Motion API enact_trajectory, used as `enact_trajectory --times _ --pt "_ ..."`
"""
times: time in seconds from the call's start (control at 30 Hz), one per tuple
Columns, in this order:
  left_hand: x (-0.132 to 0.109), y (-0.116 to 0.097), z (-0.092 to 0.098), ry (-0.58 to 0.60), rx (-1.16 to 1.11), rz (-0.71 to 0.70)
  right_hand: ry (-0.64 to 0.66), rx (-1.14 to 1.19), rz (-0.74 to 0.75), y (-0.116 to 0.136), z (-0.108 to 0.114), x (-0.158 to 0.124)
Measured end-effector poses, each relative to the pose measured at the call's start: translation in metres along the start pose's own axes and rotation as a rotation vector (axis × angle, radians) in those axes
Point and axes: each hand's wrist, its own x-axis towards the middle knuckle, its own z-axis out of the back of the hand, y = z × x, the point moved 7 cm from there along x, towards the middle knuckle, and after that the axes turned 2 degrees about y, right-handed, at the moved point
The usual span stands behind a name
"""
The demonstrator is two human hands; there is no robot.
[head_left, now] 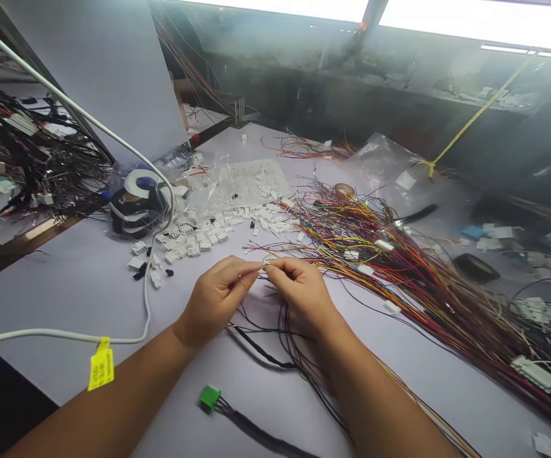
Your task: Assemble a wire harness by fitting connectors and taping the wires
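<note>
- Your landmark is the green connector [209, 399], lying on the worktop [65, 280] with a black sleeved lead running off to its right.
- Your left hand [209, 299] is beyond the green connector, its fingers [242, 286] pinched narrow, thumb against index, at one side of a small pale piece [265, 261].
- Your right hand [304, 292] is beyond the green connector and further right, its fingers [278, 278] drawn into a matching pinch from the other side.
- The small pale piece sits right between your two sets of fingertips, beyond the green connector and to its right. Both pinches hold it; most of it is hidden, so you cannot tell its exact shape.
- Dark wires [268, 362] curve over the worktop to the right of the green connector, passing close under your right hand.
- Left of the green connector you have a yellow tag [101, 366], attached to a white cable [147, 299].
- Well beyond the green connector, white connectors [193, 247] lie scattered, with tape rolls [137, 207] in clear plastic at their left.
- A thick bundle of coloured wires [428, 292] stretches across the worktop, well to the right of the green connector and beyond it.
</note>
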Motion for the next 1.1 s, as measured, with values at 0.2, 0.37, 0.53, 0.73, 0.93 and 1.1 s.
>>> enact_trajectory --times 0.2,0.37,0.53,0.73,0.93,1.1 --pt "0.001 0.028 -0.005 0.032 -0.236 0.309 -0.083 0.021 0.098 0.004 0.005 -0.002" --pt "0.008 0.039 0.0 -0.065 -0.698 0.42 -0.009 -0.356 0.442 0.029 -0.011 -0.012" --pt "0.005 0.039 -0.007 0.001 -0.834 0.524 -0.067 -0.508 0.402 0.02 -0.015 -0.013" --pt "0.0 0.033 -0.019 0.116 -0.859 0.553 -0.098 -0.541 0.361 0.016 -0.011 -0.01" --pt "0.001 0.033 -0.017 0.099 -0.77 0.517 -0.122 -0.708 0.331 0.017 -0.011 -0.011" --pt "0.0 0.032 -0.01 -0.011 -0.513 0.383 -0.226 -0.873 0.443 0.027 -0.016 -0.018"
